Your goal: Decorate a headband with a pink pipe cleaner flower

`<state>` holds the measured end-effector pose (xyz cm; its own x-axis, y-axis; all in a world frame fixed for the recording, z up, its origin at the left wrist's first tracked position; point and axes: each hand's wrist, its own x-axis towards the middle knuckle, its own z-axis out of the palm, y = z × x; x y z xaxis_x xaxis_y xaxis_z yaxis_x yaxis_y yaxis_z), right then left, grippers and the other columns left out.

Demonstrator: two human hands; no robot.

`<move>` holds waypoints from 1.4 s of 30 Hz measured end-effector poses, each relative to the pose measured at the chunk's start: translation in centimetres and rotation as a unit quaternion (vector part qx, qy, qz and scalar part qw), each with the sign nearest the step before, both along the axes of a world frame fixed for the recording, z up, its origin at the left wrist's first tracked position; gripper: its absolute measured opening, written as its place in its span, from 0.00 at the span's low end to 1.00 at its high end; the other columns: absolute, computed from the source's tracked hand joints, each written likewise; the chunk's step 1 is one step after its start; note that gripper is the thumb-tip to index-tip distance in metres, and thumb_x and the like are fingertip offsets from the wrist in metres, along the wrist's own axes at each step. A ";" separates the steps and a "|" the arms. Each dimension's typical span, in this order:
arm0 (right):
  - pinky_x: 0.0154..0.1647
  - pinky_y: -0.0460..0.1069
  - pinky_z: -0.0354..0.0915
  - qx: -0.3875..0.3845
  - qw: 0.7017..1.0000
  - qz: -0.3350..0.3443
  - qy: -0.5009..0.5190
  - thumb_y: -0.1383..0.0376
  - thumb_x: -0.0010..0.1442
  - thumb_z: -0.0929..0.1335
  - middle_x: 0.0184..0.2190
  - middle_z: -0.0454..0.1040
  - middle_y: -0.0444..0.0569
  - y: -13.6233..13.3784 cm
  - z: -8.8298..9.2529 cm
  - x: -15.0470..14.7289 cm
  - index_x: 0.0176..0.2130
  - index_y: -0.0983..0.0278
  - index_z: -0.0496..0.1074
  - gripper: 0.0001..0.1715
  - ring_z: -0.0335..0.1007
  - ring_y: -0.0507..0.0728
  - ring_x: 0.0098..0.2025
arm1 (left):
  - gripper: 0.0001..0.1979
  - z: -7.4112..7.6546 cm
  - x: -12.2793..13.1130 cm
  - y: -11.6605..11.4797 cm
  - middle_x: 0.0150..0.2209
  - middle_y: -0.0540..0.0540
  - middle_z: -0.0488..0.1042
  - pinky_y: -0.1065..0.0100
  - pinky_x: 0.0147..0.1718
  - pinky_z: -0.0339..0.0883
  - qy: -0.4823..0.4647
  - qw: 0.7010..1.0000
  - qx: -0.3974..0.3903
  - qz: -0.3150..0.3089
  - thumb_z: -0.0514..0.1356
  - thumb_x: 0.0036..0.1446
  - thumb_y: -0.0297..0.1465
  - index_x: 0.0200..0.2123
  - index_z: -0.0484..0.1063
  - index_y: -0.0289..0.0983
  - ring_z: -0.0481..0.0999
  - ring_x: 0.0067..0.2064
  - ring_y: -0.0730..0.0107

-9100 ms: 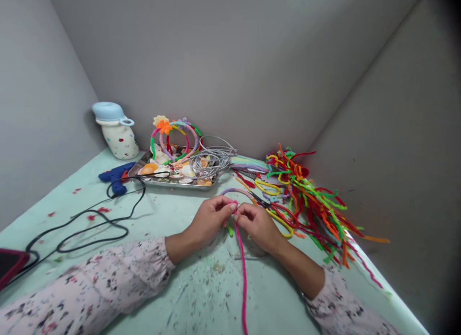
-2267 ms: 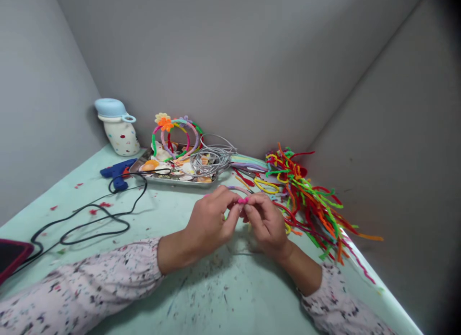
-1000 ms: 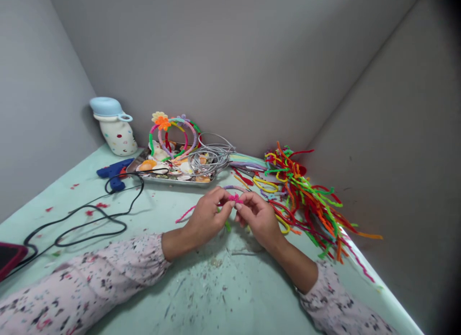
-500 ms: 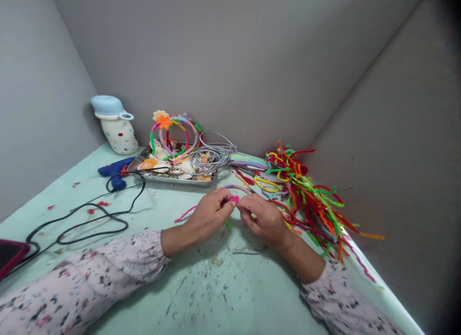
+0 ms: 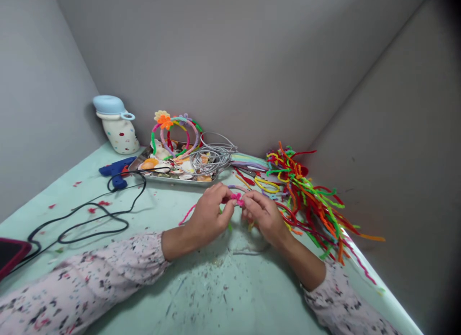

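Left hand (image 5: 211, 215) and right hand (image 5: 264, 215) clamp the pink pipe cleaner (image 5: 236, 198) between them; its long tail is now coiled short.

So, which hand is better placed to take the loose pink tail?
Probably the left hand: the pink tail trails out beside it, while the right hand sits across the pink coil that both pinch.

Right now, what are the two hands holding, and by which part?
The left hand and the right hand both pinch the pink pipe cleaner at its curled-up part, held between them.
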<state>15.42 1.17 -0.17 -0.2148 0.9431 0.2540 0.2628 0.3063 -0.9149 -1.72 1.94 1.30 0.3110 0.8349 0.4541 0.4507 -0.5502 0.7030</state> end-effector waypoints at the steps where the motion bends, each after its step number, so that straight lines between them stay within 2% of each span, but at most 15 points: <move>1: 0.22 0.45 0.60 -0.030 0.999 0.005 0.014 0.56 0.63 0.63 0.20 0.68 0.43 0.0 0.2 -0.1 0.33 0.63 0.67 0.14 0.61 0.50 0.21 | 0.05 -0.1 0.0 0.0 0.32 0.47 0.67 0.66 0.36 0.59 0.012 1.000 0.018 -0.003 0.52 0.58 0.28 0.31 0.65 0.36 0.65 0.36 0.67; 7: 0.18 0.44 0.55 -0.124 0.991 0.021 0.056 0.57 0.57 0.66 0.18 0.69 0.42 0.1 1.1 -0.4 0.31 0.64 0.67 0.13 0.56 0.47 0.16 | 0.05 -0.4 -0.1 0.2 0.31 0.47 0.67 0.65 0.37 0.59 0.036 0.999 0.041 -0.006 0.52 0.59 0.28 0.30 0.64 0.37 0.65 0.36 0.67; 11: 0.17 0.43 0.56 -0.119 0.993 -0.001 0.020 0.58 0.57 0.66 0.18 0.68 0.42 0.3 0.7 -0.5 0.32 0.64 0.67 0.10 0.57 0.48 0.16 | 0.06 -0.3 -0.1 0.4 0.29 0.49 0.66 0.66 0.34 0.57 0.029 0.999 0.009 -0.013 0.52 0.58 0.27 0.27 0.63 0.37 0.64 0.34 0.68; 13: 0.20 0.44 0.59 -0.044 0.998 -0.014 -0.031 0.61 0.58 0.65 0.20 0.69 0.43 0.5 0.3 -0.3 0.31 0.64 0.67 0.08 0.62 0.49 0.19 | 0.07 -0.3 -0.1 0.5 0.28 0.50 0.64 0.68 0.32 0.56 0.013 0.999 -0.033 -0.021 0.52 0.57 0.28 0.26 0.62 0.37 0.63 0.32 0.70; 15: 0.26 0.45 0.63 0.085 0.989 -0.021 -0.115 0.64 0.58 0.65 0.25 0.71 0.45 0.7 0.1 0.2 0.32 0.64 0.69 0.05 0.66 0.51 0.25 | 0.07 -0.5 -0.2 0.7 0.26 0.52 0.63 0.69 0.29 0.55 -0.017 0.995 -0.086 -0.038 0.53 0.57 0.29 0.26 0.62 0.37 0.62 0.30 0.71; 18: 0.33 0.47 0.66 0.271 0.932 0.004 -0.239 0.68 0.59 0.64 0.31 0.72 0.48 0.9 0.1 1.0 0.36 0.63 0.71 0.06 0.68 0.53 0.32 | 0.09 -0.8 -0.2 1.2 0.24 0.53 0.60 0.69 0.27 0.52 -0.065 0.980 -0.169 -0.077 0.54 0.56 0.32 0.25 0.62 0.37 0.59 0.27 0.73; 20: 0.36 0.48 0.66 0.334 0.899 0.032 -0.282 0.70 0.61 0.63 0.34 0.73 0.50 0.9 0.4 1.5 0.40 0.63 0.70 0.08 0.70 0.54 0.36 | 0.09 -1.0 -0.2 1.5 0.22 0.53 0.59 0.68 0.26 0.51 -0.094 0.966 -0.216 -0.103 0.56 0.55 0.33 0.24 0.62 0.37 0.57 0.26 0.73; 22: 0.38 0.49 0.67 0.348 0.894 0.039 -0.280 0.70 0.61 0.63 0.36 0.73 0.51 0.9 0.6 1.7 0.42 0.62 0.70 0.10 0.70 0.55 0.39 | 0.10 -1.1 -0.1 1.7 0.22 0.53 0.59 0.68 0.26 0.51 -0.125 0.955 -0.241 -0.118 0.57 0.54 0.34 0.24 0.62 0.37 0.56 0.26 0.74; 24: 0.37 0.49 0.68 0.313 0.919 0.026 -0.238 0.69 0.61 0.63 0.37 0.73 0.51 0.8 0.8 1.6 0.42 0.62 0.70 0.08 0.70 0.55 0.39 | 0.10 -1.2 0.0 1.7 0.23 0.53 0.59 0.68 0.26 0.51 -0.154 0.951 -0.244 -0.114 0.57 0.54 0.34 0.24 0.61 0.38 0.56 0.26 0.74; 27: 0.32 0.47 0.68 0.202 0.964 0.009 -0.173 0.65 0.60 0.66 0.38 0.72 0.50 0.7 0.7 1.2 0.42 0.63 0.70 0.08 0.69 0.54 0.37 | 0.11 -1.2 0.1 1.5 0.23 0.53 0.58 0.67 0.26 0.51 -0.179 0.952 -0.230 -0.090 0.57 0.55 0.35 0.24 0.61 0.38 0.56 0.26 0.74; 32: 0.27 0.45 0.65 0.028 0.998 0.017 -0.054 0.61 0.60 0.67 0.31 0.73 0.46 0.7 0.5 0.7 0.37 0.64 0.71 0.09 0.68 0.50 0.27 | 0.11 -1.0 0.0 1.3 0.23 0.53 0.59 0.68 0.26 0.51 -0.164 0.955 -0.225 -0.098 0.57 0.56 0.34 0.24 0.62 0.37 0.56 0.26 0.74; 37: 0.22 0.44 0.62 -0.113 0.991 0.047 0.052 0.58 0.58 0.68 0.23 0.72 0.43 0.7 0.5 0.6 0.35 0.65 0.70 0.11 0.64 0.49 0.21 | 0.09 -0.7 0.0 1.1 0.24 0.51 0.64 0.67 0.28 0.55 -0.169 0.949 -0.235 -0.126 0.57 0.56 0.33 0.25 0.65 0.37 0.62 0.27 0.72; 42: 0.20 0.43 0.61 -0.218 0.953 0.084 0.194 0.59 0.55 0.70 0.22 0.72 0.43 0.9 0.1 0.5 0.33 0.64 0.70 0.11 0.65 0.48 0.21 | 0.07 -0.7 0.2 1.0 0.28 0.48 0.70 0.64 0.34 0.61 -0.193 0.938 -0.240 -0.158 0.55 0.57 0.31 0.27 0.67 0.37 0.68 0.32 0.69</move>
